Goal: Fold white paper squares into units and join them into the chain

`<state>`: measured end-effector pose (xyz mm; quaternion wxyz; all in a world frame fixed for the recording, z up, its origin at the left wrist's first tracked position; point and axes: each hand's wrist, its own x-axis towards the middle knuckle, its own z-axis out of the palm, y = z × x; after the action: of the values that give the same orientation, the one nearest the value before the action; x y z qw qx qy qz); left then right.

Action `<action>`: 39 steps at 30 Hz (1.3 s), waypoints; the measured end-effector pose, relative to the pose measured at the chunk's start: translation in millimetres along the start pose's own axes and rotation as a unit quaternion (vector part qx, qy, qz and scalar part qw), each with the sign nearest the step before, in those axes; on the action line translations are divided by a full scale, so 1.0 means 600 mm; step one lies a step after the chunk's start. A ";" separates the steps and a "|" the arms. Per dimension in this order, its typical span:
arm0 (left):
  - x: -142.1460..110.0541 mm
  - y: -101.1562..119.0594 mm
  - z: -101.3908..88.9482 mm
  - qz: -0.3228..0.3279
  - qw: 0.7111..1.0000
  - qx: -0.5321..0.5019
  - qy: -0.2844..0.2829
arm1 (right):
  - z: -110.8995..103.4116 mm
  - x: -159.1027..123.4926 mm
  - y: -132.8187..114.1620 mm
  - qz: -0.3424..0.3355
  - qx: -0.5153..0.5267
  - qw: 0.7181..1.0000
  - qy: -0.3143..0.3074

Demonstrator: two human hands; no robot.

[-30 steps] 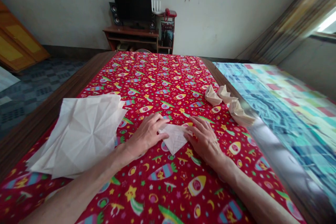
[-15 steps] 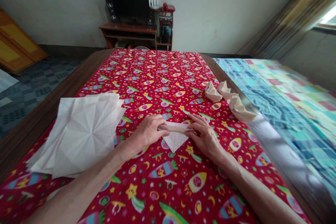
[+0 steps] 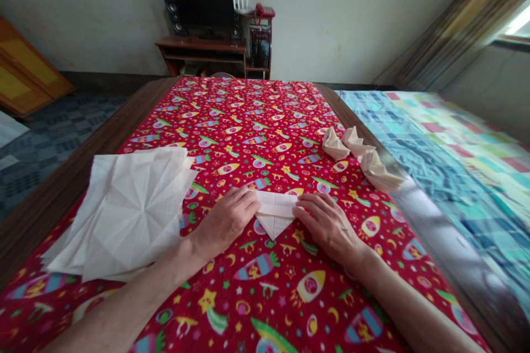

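A small white paper piece (image 3: pixel 275 213) lies on the red rocket-print cloth (image 3: pixel 256 138), its point toward me and a strip along its far edge folded over. My left hand (image 3: pixel 227 220) curls its fingers onto the left end of that fold. My right hand (image 3: pixel 329 223) presses fingertips on the right end. Both hands rest on the cloth on either side of the paper.
A stack of creased white paper sheets (image 3: pixel 124 209) lies to the left. Three folded paper shapes (image 3: pixel 360 157) sit near the table's right edge. A bed with a checked cover (image 3: pixel 451 154) stands to the right. A desk with a monitor (image 3: pixel 202 0) is by the far wall.
The paper's far edge was lifted and folded toward me into a flat strip. Both hands drew back toward me and now press the fold's ends.
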<state>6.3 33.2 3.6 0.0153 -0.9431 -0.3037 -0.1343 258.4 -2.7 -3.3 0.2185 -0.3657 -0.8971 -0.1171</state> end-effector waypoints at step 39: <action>-0.030 0.052 0.022 -0.001 0.999 -0.019 -0.043 | -0.008 -0.038 -0.068 0.088 -0.008 0.993 -0.080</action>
<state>13.8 -1.1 -11.9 -0.0163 -0.9480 -0.3020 -0.0991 245.5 -47.2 -12.2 0.1525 -0.4531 -0.8751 -0.0745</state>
